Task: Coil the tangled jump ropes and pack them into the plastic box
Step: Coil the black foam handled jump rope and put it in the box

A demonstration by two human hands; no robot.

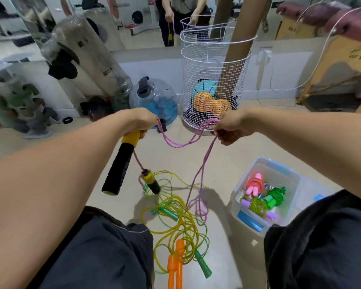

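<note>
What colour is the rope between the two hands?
Purple, seen in the head view: the rope.

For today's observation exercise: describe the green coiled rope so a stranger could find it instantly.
Start at the clear plastic box on the floor at the right. Among the bundles inside, the green rope lies nearest the right-hand wall. It is the only all-green bundle; the pink rope and the purple-handled rope sit to its left.

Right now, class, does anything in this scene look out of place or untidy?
Yes. On the floor, yellow and green jump ropes lie in a loose tangle, their orange handles and green handle sprawled apart. The purple rope trails into that heap. Ropes in the plastic box are coiled by contrast.
</note>
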